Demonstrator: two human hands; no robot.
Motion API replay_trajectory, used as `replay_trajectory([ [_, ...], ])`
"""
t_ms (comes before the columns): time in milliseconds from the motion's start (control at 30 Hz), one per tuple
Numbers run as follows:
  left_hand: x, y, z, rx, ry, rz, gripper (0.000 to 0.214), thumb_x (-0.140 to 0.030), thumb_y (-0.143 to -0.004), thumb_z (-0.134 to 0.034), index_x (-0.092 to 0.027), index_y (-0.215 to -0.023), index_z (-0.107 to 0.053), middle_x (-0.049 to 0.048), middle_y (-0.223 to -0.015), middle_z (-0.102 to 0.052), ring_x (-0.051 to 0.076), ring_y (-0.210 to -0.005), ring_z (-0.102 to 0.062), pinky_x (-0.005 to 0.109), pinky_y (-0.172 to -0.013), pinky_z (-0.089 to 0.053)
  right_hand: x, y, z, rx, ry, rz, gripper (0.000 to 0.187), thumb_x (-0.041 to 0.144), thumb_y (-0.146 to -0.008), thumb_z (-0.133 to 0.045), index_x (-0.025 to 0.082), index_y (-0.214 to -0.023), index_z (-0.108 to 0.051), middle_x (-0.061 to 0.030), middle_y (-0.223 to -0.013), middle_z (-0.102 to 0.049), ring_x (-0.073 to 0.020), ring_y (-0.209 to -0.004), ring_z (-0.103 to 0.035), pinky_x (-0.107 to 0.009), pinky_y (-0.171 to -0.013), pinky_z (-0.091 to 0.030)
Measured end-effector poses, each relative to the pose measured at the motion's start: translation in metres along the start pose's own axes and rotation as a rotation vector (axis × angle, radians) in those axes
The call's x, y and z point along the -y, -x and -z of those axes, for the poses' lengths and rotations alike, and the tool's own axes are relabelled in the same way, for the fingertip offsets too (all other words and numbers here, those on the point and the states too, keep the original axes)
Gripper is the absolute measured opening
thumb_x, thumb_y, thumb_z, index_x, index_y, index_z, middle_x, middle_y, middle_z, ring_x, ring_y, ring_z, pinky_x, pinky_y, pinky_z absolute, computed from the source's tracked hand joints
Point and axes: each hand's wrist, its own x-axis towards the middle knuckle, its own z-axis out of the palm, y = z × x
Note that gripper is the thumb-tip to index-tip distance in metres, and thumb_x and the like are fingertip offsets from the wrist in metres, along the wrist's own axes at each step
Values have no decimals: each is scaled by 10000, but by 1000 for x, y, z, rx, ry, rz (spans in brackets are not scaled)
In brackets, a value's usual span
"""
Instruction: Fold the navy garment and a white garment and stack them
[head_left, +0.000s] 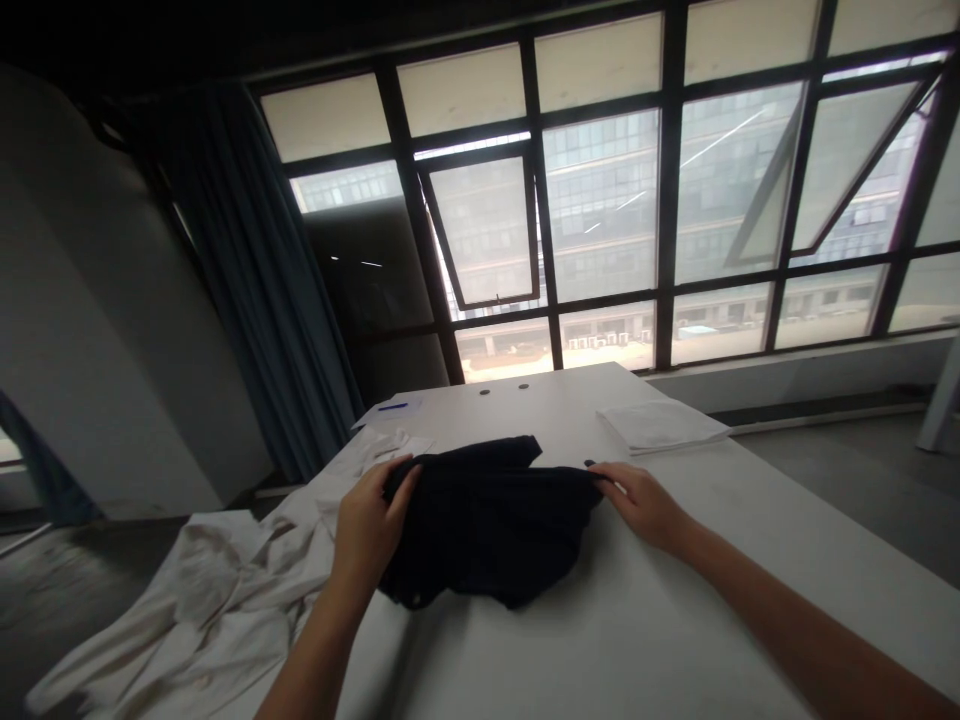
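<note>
While standing at a white table [660, 620], gripping a black cloth [480, 535] with the curled left hand [367, 530] and pinching its other edge with the right hand [641, 505].

crumpled cloth [202, 600] beside left hand [371, 530], black garment [484, 530] blocking right hand [641, 505]

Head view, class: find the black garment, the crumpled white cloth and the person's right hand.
Black garment [480, 540]: head view, middle of its body.
Crumpled white cloth [202, 610]: head view, folds beside the table.
Right hand [645, 508]: head view, back of the hand.
</note>
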Motion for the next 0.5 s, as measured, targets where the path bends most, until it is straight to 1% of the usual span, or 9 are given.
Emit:
replay_trajectory([
  [67,-4,-2,9,-49,7,-8,313,-481,-954,-560,-243,-1118,-679,49,-1098,-728,264,-1021,-677,345,-849,-521,14,-4,23,-82,26,13,284,339,-979,-461,250,-1119,-691,-57,-1057,-747,-241,-976,-690,-378,-875,-526],
  [133,-9,-2,18,-103,10,-32,302,-469,-956,-570,-238,-1119,-675,48,-1079,-721,256,-987,-680,337,-824,-525,28,-5,43,-147,71,-1,269,371,-979,-475,262,-1095,-691,-46,-1007,-751,-234,-906,-700,-350,-808,-536],
  [200,-14,-3,25,-162,-11,-76,293,-450,-957,-584,-231,-1130,-672,47,-1050,-715,249,-952,-681,341,-824,-524,39,-3,59,-133,123,-11,243,436,-940,-558,272,-1054,-695,-36,-949,-751,-234,-830,-699,-336,-745,-533],
  [267,-18,-3,31,-212,-40,-123,284,-428,-954,-605,-228,-1143,-675,44,-1024,-710,244,-930,-679,349,-834,-519,43,-2,73,-28,183,-3,289,509,-845,-683,279,-1020,-699,-35,-937,-749,-247,-818,-692,-343,-736,-524],
  [333,-19,-4,37,-259,-57,-158,269,-408,-949,-625,-227,-1138,-684,41,-1003,-707,238,-915,-674,347,-825,-517,42,-2,85,120,248,-14,337,542,-774,-747,284,-987,-706,-42,-934,-747,-261,-829,-685,-354,-743,-512],
  [400,-19,-5,43,-308,-68,-163,257,-393,-945,-639,-223,-1130,-695,39,-975,-704,226,-880,-669,335,-798,-513,38,-3,97,238,295,-64,263,513,-798,-727,281,-922,-720,-49,-893,-742,-258,-808,-679,-350,-719,-499],
  [433,-18,-5,46,-336,-78,-155,257,-387,-942,-644,-221,-1131,-699,37,-960,-700,217,-850,-663,328,-779,-509,36,-3,104,277,308,-95,213,480,-824,-702,276,-879,-725,-51,-859,-737,-252,-783,-675,-343,-698,-492],
  [500,-16,-5,54,-399,-97,-121,268,-380,-933,-660,-219,-1142,-706,32,-939,-693,197,-790,-643,313,-748,-496,34,-3,120,301,290,-138,176,421,-854,-664,259,-820,-725,-51,-823,-725,-241,-762,-666,-334,-686,-485],
])
